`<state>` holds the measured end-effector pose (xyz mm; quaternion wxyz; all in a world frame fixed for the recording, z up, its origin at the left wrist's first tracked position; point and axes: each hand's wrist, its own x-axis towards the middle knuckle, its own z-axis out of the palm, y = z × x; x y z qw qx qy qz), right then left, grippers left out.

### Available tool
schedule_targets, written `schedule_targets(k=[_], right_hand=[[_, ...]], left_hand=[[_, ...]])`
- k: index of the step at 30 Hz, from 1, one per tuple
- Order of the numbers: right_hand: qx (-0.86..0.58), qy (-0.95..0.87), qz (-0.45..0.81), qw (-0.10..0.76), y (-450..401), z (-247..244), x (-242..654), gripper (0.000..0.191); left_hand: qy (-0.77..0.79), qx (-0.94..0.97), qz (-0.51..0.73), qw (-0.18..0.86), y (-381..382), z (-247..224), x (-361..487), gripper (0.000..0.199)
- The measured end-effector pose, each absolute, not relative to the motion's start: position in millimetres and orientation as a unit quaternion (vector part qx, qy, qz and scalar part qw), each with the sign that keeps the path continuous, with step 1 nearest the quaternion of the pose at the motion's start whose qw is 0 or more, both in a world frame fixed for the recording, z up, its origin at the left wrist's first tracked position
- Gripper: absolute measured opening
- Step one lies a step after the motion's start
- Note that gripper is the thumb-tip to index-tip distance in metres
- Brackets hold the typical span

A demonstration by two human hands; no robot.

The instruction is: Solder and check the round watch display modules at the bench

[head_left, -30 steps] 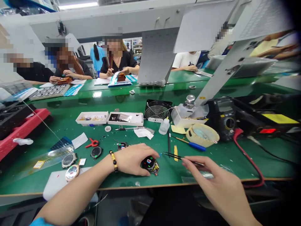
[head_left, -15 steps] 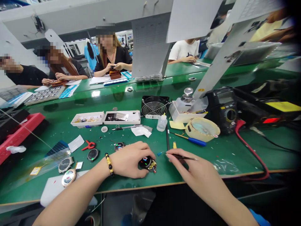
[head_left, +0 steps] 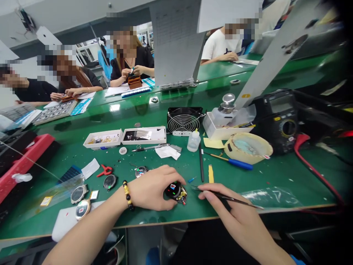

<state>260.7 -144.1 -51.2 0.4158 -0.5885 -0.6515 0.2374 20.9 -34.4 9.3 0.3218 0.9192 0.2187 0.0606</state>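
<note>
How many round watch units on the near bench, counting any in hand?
5: a held unit in the left hand, a dark unit just beyond it, a black unit by the red clip, and, farther left, a silver unit and a gold unit. More may be hidden.

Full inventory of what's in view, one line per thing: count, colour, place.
watch module: 1, black, in left hand
tweezers: 1, dark, in right hand
other watch units: at least 4, mixed, near left forearm
clamp: 1, red, left
trays: 2, white, centre-left
pen: 1, grey, before trays
fan: 1, black, centre
dropper bottle: 1, clear, before fan
screwdriver: 1, blue-handled, before bowl
bowl: 1, cream, right
multimeter: 1, black, right
bench: 1, green, underneath
co-workers: at least 4, mixed clothing, far side
left hand: 1, bare, centre
right hand: 1, bare, centre-right
</note>
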Motion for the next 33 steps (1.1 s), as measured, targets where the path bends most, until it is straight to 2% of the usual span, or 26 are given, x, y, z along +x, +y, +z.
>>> schedule_targets(k=[9,21,33], right_hand=[[-0.604,-0.624,0.294,0.399,-144.9,-51.4,264.4,0.029],[-0.615,-0.616,0.288,0.400,-146.1,-54.7,263.6,0.033],[-0.603,-0.614,0.306,0.408,-146.9,-59.2,269.1,0.028]], left_hand=[[0.222,0.921,0.050,0.317,-36.0,10.0,22.6,0.055],[0.224,0.920,0.045,0.319,-34.4,11.5,22.5,0.055],[0.224,0.923,0.044,0.309,-37.2,9.8,24.2,0.044]])
